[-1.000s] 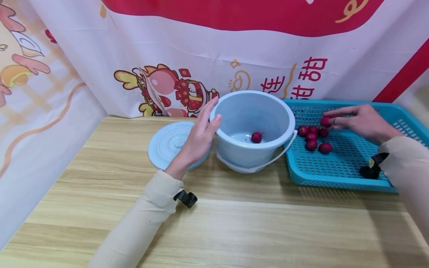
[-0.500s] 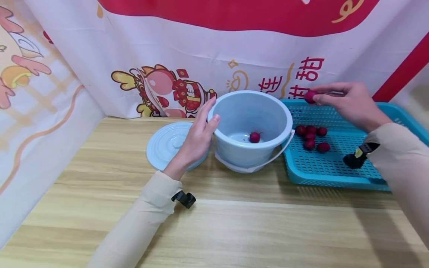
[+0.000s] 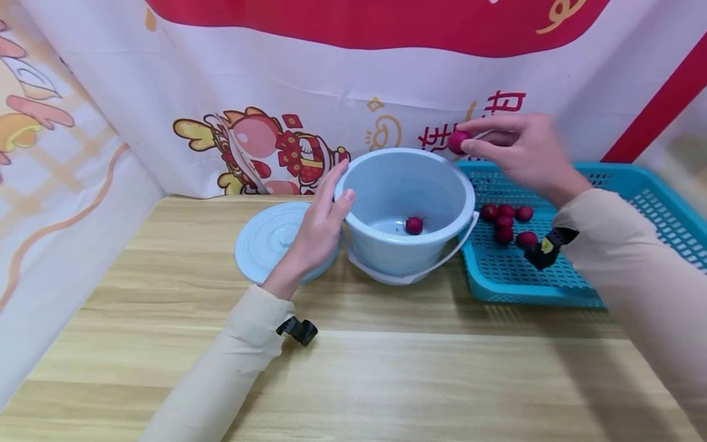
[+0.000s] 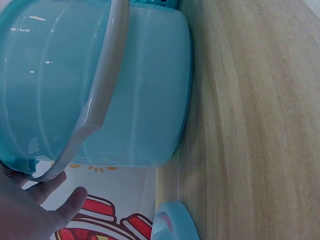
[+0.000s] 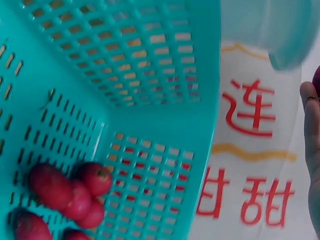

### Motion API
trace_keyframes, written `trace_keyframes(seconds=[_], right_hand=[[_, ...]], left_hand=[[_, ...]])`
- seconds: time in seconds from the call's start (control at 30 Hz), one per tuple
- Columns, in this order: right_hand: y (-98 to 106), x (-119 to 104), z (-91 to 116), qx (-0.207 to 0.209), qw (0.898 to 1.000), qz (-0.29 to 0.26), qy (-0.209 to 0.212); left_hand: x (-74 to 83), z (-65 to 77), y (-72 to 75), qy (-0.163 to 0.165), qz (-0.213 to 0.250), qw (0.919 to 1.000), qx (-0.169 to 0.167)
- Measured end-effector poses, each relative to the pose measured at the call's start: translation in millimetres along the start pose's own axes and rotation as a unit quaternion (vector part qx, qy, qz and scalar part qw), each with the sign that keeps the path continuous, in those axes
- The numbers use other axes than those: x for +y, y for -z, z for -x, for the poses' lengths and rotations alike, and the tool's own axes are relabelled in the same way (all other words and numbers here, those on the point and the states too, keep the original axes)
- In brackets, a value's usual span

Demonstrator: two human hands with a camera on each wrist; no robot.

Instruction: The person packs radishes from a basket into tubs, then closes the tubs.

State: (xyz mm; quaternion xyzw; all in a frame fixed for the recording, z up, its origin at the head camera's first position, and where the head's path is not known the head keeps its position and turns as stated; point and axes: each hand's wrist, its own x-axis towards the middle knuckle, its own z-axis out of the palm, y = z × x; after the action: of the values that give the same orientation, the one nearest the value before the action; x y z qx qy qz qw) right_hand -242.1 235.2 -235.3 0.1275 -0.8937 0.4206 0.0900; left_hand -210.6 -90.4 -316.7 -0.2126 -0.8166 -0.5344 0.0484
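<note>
My right hand [image 3: 521, 150] pinches a small red radish [image 3: 457, 142] between thumb and fingers, raised just behind and right of the light blue bucket [image 3: 394, 255]. In the right wrist view that radish [image 5: 317, 80] is cut off by the right edge. My left hand [image 3: 319, 230] rests with fairly straight fingers against the bucket's left side, near the rim. On the bucket floor lies another radish [image 3: 413, 225]. Several more radishes [image 3: 504, 234] are grouped in the left part of the turquoise basket [image 3: 530, 293]. The bucket's white handle [image 4: 102, 80] hangs down at the front.
A round light blue lid [image 3: 265, 242] lies on the wooden table [image 3: 353, 380] left of the bucket, partly behind my left hand. The basket stands close against the bucket's right side. A printed cloth [image 3: 309, 73] hangs behind them.
My right hand has lifted a radish out of the basket and carried it left toward the bucket's rim. The left hand stays against the bucket. The view has shifted slightly.
</note>
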Motion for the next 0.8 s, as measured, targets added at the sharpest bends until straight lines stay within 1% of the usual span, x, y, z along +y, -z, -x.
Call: trace_keyframes(seconds=[0.17,0.2,0.27,0.4,0.53,0.8], right_hand=[[-19,-16,-4,-0.011,0.998,0.021,0.059],[-23,-17,-4,-0.011,0.997,0.025,0.067],[-30,-19,-5,-0.015,0.996,0.033,0.081],[-41,-19,-6,-0.027,0.994,0.054,0.096],[-48,-17,-6,-0.036,0.99,0.076,0.111],[-54,-11,-6,-0.04,0.987,0.085,0.128]], left_hand=[[0.3,-1.1,1.4,0.007,0.005,0.9999,-0.006],[-4.7,-2.7,0.6,0.004,0.005,1.0,-0.005],[-5.2,-3.1,-0.1,0.003,0.008,0.9999,-0.007],[-4.9,-2.0,-0.6,-0.004,0.006,1.0,-0.006],[-4.6,-1.3,-1.1,-0.012,0.006,0.9999,-0.003],[-5.2,-0.9,-1.5,-0.003,0.01,0.9999,0.0]])
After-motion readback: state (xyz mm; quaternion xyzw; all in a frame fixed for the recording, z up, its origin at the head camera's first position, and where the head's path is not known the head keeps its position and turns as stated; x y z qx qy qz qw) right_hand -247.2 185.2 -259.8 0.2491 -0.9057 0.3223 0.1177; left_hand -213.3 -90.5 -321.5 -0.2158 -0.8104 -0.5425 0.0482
